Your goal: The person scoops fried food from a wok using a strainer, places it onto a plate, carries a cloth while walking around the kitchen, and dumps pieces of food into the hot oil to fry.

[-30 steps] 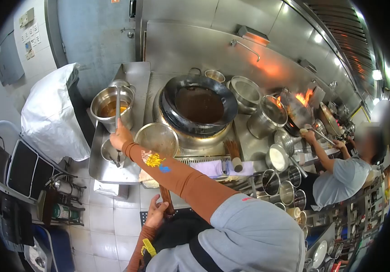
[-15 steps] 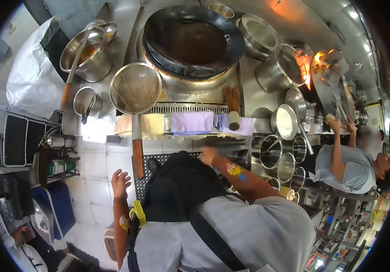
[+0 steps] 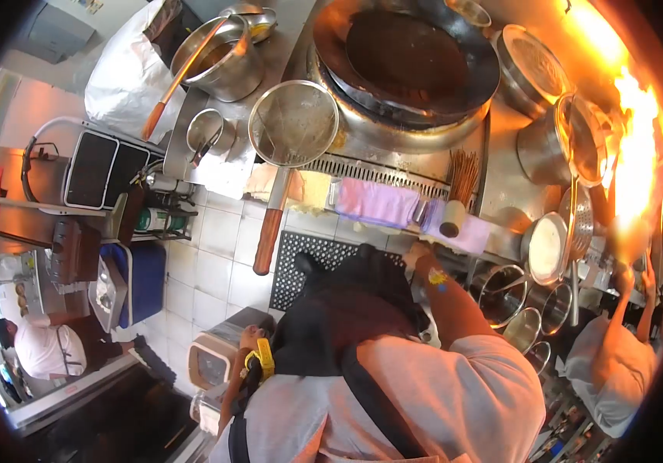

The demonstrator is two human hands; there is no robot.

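Observation:
My left hand hangs low at my left side, fingers loosely bent, with nothing visible in it. My right hand is curled at the counter's front edge, just below the folded lilac cloth; what it holds, if anything, is hidden. Ahead, a large black wok with dark liquid sits on the round burner. A round mesh strainer lies left of it, its wooden handle sticking out over the edge. Near the cloths is a bamboo wok brush.
Tall flames rise at the right, where another person works with raised arms. A steel pot with a ladle stands back left. Several steel containers sit right of me. A bin stands by my left hand. Another person is far left.
The view has swung left, so the stove sits further right. My left hand has dropped back towards my side; my right hand is now at the counter edge. The flames have grown much larger.

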